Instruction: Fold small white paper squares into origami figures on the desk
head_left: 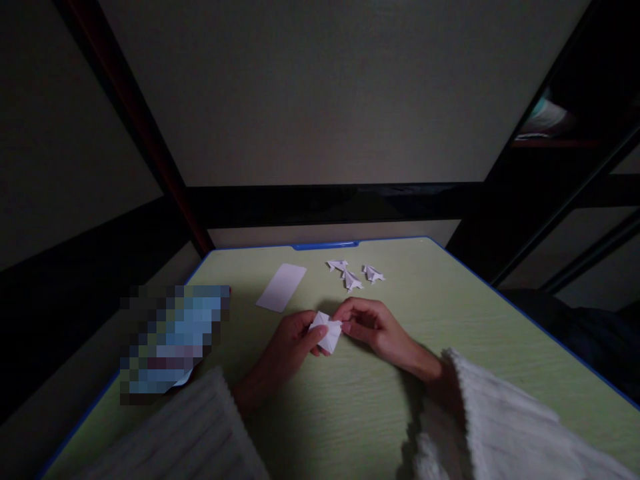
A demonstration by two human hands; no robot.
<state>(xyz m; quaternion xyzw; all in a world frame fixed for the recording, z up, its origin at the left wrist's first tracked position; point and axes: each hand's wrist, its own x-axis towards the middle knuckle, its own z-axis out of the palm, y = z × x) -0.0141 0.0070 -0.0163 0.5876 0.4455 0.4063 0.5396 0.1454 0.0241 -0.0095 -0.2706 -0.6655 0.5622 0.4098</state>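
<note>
In the left grip [299, 335], a folded paper [330, 339] is held over the tabletop [440, 300], its right edge pinched by the right grip [371, 328]. Beyond, a flat sheet [281, 288] and three paper figures [352, 280] are spread out.

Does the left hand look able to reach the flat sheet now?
Probably yes: the flat sheet lies just beyond the left hand with nothing between, though that hand holds folded paper.

The folded piece [332, 337] is paper (matt, creased).
</note>
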